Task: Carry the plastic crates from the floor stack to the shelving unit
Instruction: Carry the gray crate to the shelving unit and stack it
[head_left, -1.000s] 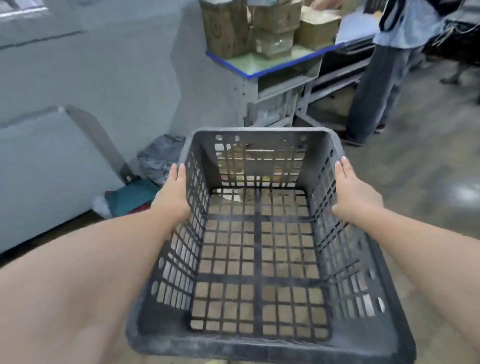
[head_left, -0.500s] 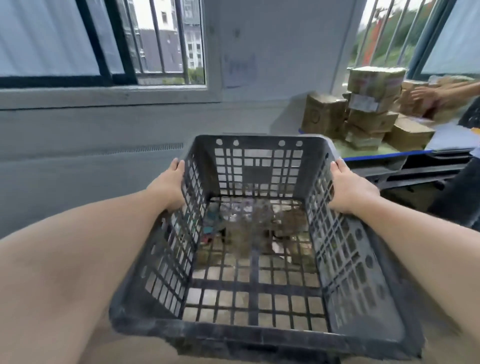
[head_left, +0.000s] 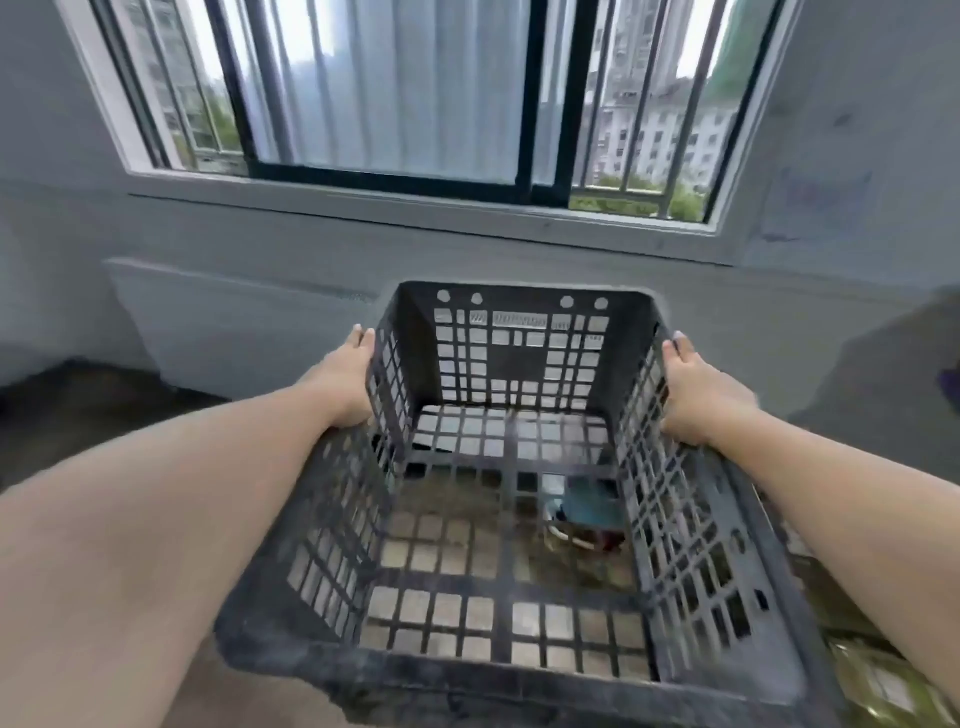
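Crate: a black plastic crate (head_left: 514, 525) with lattice walls and a grid floor, held up in the air in front of the person, its open top facing up and its far wall toward the window (head_left: 415, 93).
Crate contents: nothing lies inside; through the grid floor a teal object (head_left: 589, 506) and a brownish floor (head_left: 452, 514) show below it, blurred.
Left hand: the left hand (head_left: 345, 376) lies flat against the outside of the crate's left wall near the far corner, fingers straight and pointing away from the person; whether the thumb hooks over the rim cannot be told.
Right hand: the right hand (head_left: 698, 387) presses the outside of the crate's right wall near the far corner, fingers stretched along the rim and close together.
Hold: the crate sits between the two hands, squeezed from both sides, with both forearms running alongside its walls.
Window: beyond the crate and above it, dark-framed with vertical bars; a pale curtain (head_left: 384, 88) covers its middle pane, buildings and trees show at the sides.
Wall: a grey wall (head_left: 234, 291) runs under the window sill, directly behind the crate's far wall.
Lower right of crate: a greenish blurred patch (head_left: 883, 686), not identifiable.
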